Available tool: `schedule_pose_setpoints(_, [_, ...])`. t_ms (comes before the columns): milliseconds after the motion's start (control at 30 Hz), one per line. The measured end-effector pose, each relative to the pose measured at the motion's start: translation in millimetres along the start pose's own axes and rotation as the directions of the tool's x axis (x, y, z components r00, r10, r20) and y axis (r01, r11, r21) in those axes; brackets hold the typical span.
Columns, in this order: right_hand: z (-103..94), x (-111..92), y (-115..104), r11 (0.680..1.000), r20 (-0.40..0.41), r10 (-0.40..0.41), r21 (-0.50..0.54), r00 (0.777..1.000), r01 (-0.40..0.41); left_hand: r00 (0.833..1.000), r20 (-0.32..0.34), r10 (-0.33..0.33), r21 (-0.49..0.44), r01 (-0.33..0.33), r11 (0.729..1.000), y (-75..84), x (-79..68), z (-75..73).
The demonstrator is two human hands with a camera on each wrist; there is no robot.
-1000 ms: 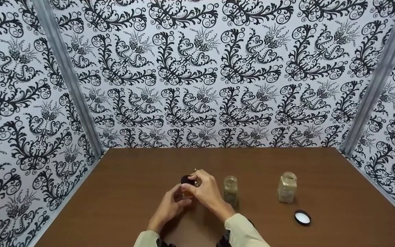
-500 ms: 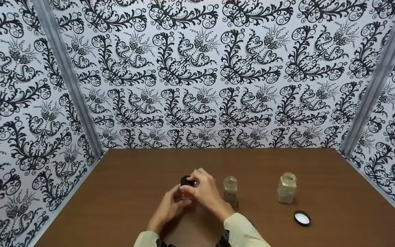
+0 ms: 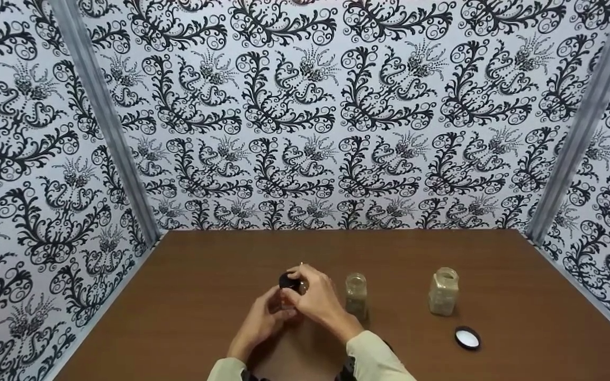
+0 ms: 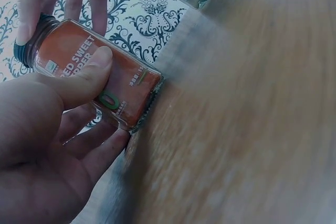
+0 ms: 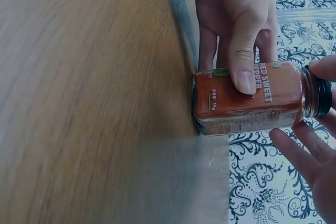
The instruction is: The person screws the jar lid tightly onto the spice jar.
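Note:
My left hand [image 3: 259, 320] grips a square glass spice jar [image 5: 231, 100] of orange-red powder, labelled "RED SWEET PEPPER". The left thumb [image 4: 94, 74] lies across the label, with the fingers behind the glass. Black and ribbed, the lid [image 5: 321, 97] sits on the jar's neck. Fingers of my right hand [image 3: 318, 296] pinch this lid at its edge. The jar stands upright, its base right at the tabletop in both wrist views. Behind the right hand, a bit of another clear glass thing [image 3: 304, 286] shows, mostly hidden.
Right of my hands stands a lidless jar of greenish contents [image 3: 356, 299]. Farther right is another lidless jar, holding pale powder [image 3: 443, 293]. A black lid with a white inside [image 3: 467, 337] lies upturned before it. Patterned walls [image 3: 305, 159] enclose the brown table [image 3: 204, 275].
My right thumb has shifted slightly downward beside the lid, showing more of its black edge. The left hand keeps the jar in the same spot, and the other jars have not moved.

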State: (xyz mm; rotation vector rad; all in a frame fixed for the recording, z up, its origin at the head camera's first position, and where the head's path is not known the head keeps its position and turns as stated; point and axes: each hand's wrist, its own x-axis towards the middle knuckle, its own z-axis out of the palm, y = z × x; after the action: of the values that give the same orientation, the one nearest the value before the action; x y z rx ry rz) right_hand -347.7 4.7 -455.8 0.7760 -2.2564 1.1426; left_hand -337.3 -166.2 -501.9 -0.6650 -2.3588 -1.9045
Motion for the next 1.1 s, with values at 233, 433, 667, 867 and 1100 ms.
schedule_pose_setpoints(233, [0.6,1.8,0.8,0.999,-0.042,0.027,-0.015,0.999,-0.028,1.000,-0.003,-0.013,-0.004,0.013,1.000,1.6,-0.5,0.0])
schedule_pose_setpoints(433, [0.9,2.8,0.5,1.000,-0.046,0.020,-0.017,0.999,-0.021,1.000,-0.008,-0.002,0.000,0.002,1.000,2.0,0.6,1.4])
schedule_pose_setpoints(667, [0.3,-0.5,1.7,0.999,-0.021,0.005,0.032,1.000,-0.004,1.000,-0.003,0.009,-0.032,-0.009,0.999,-0.4,1.5,3.2])
schedule_pose_setpoints(867, [0.8,-2.0,1.9,1.000,-0.051,-0.013,-0.024,0.999,0.012,0.999,-0.012,0.041,0.015,-0.041,0.999,-1.8,0.3,2.4])
schedule_pose_setpoints(1100, [5.1,-2.6,2.6,1.000,-0.095,0.027,-0.010,0.995,-0.028,1.000,-0.006,0.028,-0.006,-0.028,1.000,-1.8,-0.9,1.4])
